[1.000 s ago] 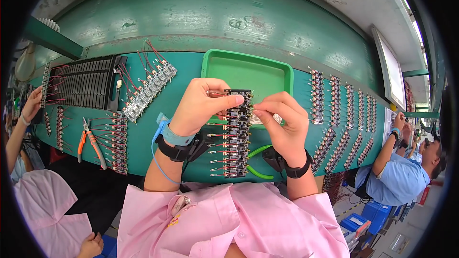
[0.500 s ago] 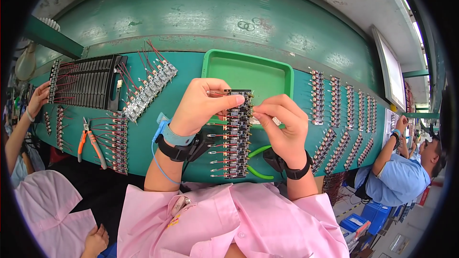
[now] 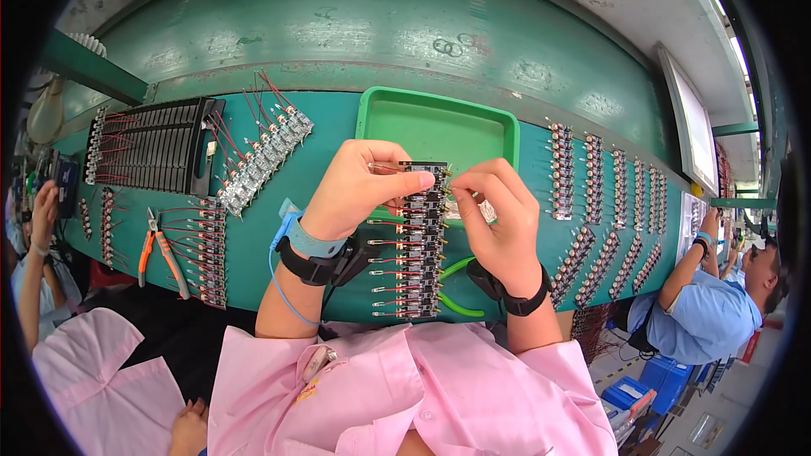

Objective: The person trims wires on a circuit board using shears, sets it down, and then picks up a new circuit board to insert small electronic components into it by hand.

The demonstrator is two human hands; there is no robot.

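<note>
Circuit board (image 3: 422,245) is mid-picture, between both hands, top end over the near side of the tray; can't tell if the lower end touches the table.

Left to right: black rack (image 3: 152,148), orange-handled pliers (image 3: 173,263) lying on the table (image 3: 296,139), wired strip (image 3: 211,253) just beside them, slanted strip (image 3: 266,160) above. Left hand (image 3: 367,190): clamped on the board's upper end, thumb across its front; red wires (image 3: 389,260) poke out leftward. Green tray (image 3: 439,98) behind. Green-handled pliers (image 3: 460,312) partly hidden by the board. Right hand (image 3: 498,211): thumb and forefinger tips close together at the board's right edge, near the top; can't tell if they pinch anything. Finished-looking rows of strips (image 3: 561,173) at far right.

Step in hand: probably fine fingertip work on that edge. Next move likely calls for a steady left hold and a small, light right pinch, without bending neighbouring parts.
</note>
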